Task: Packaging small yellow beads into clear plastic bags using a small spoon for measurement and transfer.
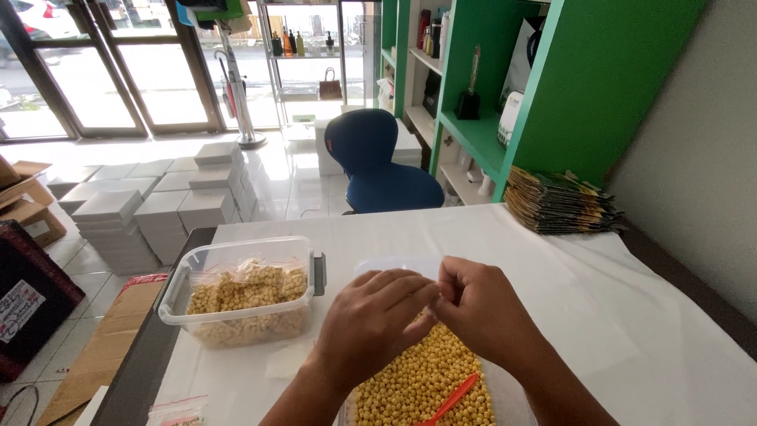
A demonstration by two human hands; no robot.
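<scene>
left hand (371,315), right hand (481,309) fingertips pinched together, round yellow beads (418,386), clear plastic tub (236,293)

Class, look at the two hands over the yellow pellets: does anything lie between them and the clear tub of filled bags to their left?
Nothing visible does. Between the left hand, the right hand and the clear tub lies only bare white tablecloth.

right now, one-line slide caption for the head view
Both hands meet, fingers pinched, above a tray of yellow balls, beside a clear tub.
</scene>
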